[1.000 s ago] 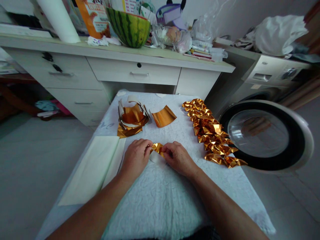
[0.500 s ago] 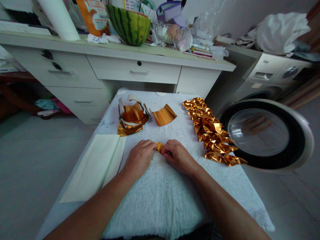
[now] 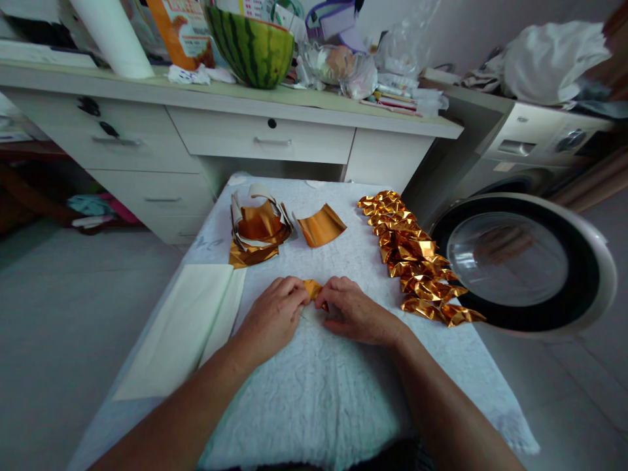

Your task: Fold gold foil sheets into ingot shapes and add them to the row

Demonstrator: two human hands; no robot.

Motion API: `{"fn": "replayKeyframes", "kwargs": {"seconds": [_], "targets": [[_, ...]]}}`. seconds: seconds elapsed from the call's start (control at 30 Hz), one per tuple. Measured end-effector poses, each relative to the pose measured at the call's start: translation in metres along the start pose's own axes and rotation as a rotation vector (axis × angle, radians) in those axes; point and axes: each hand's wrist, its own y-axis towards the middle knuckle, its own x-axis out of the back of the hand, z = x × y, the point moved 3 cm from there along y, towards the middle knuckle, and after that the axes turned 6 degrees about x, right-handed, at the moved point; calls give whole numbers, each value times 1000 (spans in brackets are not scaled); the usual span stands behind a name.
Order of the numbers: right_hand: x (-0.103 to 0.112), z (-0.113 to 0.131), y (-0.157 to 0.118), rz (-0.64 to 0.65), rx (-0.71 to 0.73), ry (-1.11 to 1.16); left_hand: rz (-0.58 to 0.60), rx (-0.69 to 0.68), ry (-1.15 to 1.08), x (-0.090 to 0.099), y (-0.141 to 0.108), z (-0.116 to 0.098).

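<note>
A small piece of gold foil paper [image 3: 313, 288] lies between my two hands at the middle of the cloth-covered table. My left hand [image 3: 280, 311] grips its left side with the fingers closed. On its right side, my right hand [image 3: 357, 310] pinches the foil with bent fingers, the thumb lower and a little apart. The hands hide most of the piece. Beyond them rests a single curved gold sheet [image 3: 322, 226]. To its left stands a curled stack of gold sheets [image 3: 260, 226]. Several folded gold foil pieces [image 3: 412, 252] form rows at the right.
Folded off-white paper [image 3: 174, 330] lies on the table's left side. Behind stands a white desk [image 3: 314, 108] bearing a cut watermelon [image 3: 250, 49], bags and small items. An open washing machine door [image 3: 523, 261] reaches close to the table's right edge.
My right hand's thumb has dropped away from its fingertips, and the wrist has turned slightly. More of the gold foil shows between the hands. My left hand has barely moved.
</note>
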Motion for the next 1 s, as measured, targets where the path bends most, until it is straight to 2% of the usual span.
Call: {"fn": "replayKeyframes", "kwargs": {"seconds": [0.3, 0.77, 1.0], "targets": [[-1, -1, -3, 5, 25, 7, 90, 13, -61, 2, -7, 1], [-4, 5, -1, 1, -40, -38, 70, 15, -77, -1, -4, 4], [-8, -1, -2, -51, 6, -21, 82, 10, -95, 0, -6, 6]]}}
